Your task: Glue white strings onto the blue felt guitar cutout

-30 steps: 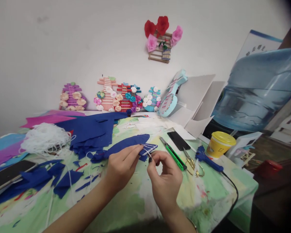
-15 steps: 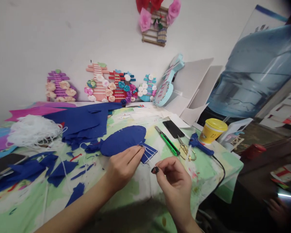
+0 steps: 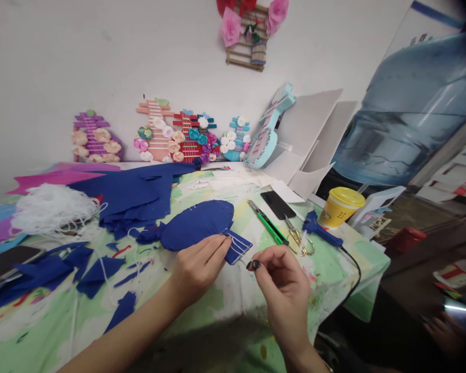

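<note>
A blue oval piece with a narrow neck (image 3: pixel 197 224) lies on the paint-stained table cover, white strings running along the neck. My left hand (image 3: pixel 202 264) is closed on the neck where it meets the oval, fingers pressed together. Just past the neck's end, my right hand (image 3: pixel 280 277) pinches the loose ends of the white strings between thumb and forefinger, its nails dark. To the right of the oval lie a green utility knife (image 3: pixel 270 225), gold-handled scissors (image 3: pixel 298 239) and a blue glue gun (image 3: pixel 321 231).
White string is heaped (image 3: pixel 54 210) at the left beside blue sheets (image 3: pixel 140 191) and scraps. A dark phone (image 3: pixel 277 205) and a yellow cup (image 3: pixel 340 207) stand farther right. Decorated instrument shapes line the wall. A person's hand shows at the lower right edge.
My right hand has moved slightly right, away from the neck's end. The strings now lie closer along the neck. My left hand keeps its hold.
</note>
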### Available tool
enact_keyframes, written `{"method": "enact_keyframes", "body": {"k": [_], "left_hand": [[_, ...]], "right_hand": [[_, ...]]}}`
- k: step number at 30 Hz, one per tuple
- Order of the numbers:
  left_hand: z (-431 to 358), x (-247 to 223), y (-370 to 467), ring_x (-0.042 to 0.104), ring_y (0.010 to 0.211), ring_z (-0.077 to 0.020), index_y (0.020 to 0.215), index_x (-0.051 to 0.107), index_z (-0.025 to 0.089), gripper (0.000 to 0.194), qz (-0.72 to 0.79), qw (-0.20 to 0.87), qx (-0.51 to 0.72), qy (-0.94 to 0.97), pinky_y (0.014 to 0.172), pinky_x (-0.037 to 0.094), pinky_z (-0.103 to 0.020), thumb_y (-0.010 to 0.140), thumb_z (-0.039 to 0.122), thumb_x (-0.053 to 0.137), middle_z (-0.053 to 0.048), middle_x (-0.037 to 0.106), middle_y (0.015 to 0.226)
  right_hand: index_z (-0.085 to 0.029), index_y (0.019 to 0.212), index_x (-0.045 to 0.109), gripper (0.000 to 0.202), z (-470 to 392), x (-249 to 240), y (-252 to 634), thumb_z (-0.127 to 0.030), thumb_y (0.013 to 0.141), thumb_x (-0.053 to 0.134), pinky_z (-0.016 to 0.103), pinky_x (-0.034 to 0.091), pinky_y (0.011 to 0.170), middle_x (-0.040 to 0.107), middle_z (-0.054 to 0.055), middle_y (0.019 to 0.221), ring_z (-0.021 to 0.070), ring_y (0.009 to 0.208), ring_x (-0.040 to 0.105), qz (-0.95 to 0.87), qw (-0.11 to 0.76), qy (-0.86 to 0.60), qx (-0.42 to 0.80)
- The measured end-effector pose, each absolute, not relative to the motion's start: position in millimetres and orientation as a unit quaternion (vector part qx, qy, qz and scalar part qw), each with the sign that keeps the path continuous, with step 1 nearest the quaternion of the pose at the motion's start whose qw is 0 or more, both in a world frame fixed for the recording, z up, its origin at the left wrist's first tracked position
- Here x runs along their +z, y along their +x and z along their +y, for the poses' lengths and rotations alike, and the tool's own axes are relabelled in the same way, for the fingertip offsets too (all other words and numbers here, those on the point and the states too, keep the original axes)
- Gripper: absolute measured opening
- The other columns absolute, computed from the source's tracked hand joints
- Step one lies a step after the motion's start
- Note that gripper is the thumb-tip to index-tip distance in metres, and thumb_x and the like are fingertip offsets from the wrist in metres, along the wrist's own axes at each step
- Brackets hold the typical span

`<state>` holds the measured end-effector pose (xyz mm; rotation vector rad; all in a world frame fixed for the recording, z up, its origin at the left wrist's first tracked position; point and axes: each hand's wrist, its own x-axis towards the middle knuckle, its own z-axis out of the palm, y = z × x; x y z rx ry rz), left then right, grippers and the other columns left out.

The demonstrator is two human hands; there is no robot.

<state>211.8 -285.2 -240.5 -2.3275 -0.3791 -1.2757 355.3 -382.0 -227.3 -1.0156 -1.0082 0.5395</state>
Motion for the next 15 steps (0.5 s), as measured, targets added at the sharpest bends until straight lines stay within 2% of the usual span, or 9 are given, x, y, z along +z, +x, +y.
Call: {"method": "enact_keyframes", "body": {"k": [5, 9, 15], "left_hand": [[-284.8, -237.7, 213.6, 0.07, 0.086, -0.022, 0.105, 0.063, 0.005, 0.024, -0.141, 0.229, -0.462, -0.845, 0.08, 0.059, -0.032, 0.081, 0.005, 0.061, -0.013, 0.072, 0.093], [-284.2, -234.8, 213.6, 0.07, 0.085, -0.0203, 0.105, 0.063, 0.008, 0.023, -0.151, 0.231, -0.466, -0.84, 0.079, 0.058, -0.031, 0.083, 0.006, 0.058, -0.011, 0.072, 0.093], [-283.5, -233.9, 211.7, 0.07, 0.085, -0.0214, 0.104, 0.063, 0.007, 0.023, -0.154, 0.218, -0.466, -0.844, 0.078, 0.058, -0.031, 0.082, 0.005, 0.059, -0.012, 0.072, 0.093]], "right_hand": [[-0.021, 0.08, 0.056, 0.005, -383.4, -235.2, 355.0, -0.016, 0.082, 0.057, 0.024, 0.044, 0.059, 0.059, 0.0, 0.075, 0.013, 0.067, 0.056, -0.45, 0.713, -0.472, 0.257], [-0.02, 0.078, 0.056, 0.004, -382.6, -238.5, 354.7, -0.018, 0.079, 0.06, 0.024, 0.042, 0.055, 0.059, 0.0, 0.071, 0.0137, 0.064, 0.055, -0.452, 0.701, -0.481, 0.269], [-0.02, 0.08, 0.054, 0.006, -374.6, -244.7, 353.4, -0.022, 0.08, 0.06, 0.021, 0.034, 0.049, 0.059, 0.0, 0.069, 0.0102, 0.055, 0.046, -0.442, 0.689, -0.479, 0.316]]}}
